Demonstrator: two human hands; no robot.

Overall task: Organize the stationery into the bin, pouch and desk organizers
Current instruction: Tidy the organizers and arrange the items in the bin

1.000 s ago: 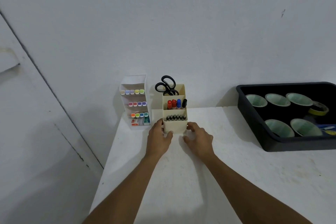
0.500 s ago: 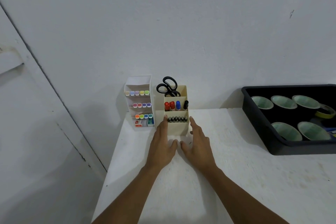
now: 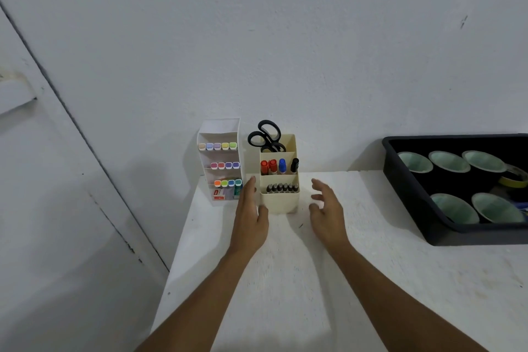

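Head view: left hand (image 3: 251, 220), fingers straight, lay against the cream organizer (image 3: 279, 203), probably squaring it; right hand (image 3: 326, 210) hung relaxed just beside.

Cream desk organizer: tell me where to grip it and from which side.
Grip the cream organizer low on its two flat side walls, one hand per side, coming from the front. It is tall, narrow and carries scissors at the back, so a high grip may tip it. The left hand lies along its left wall; the white organizer stands close beside.
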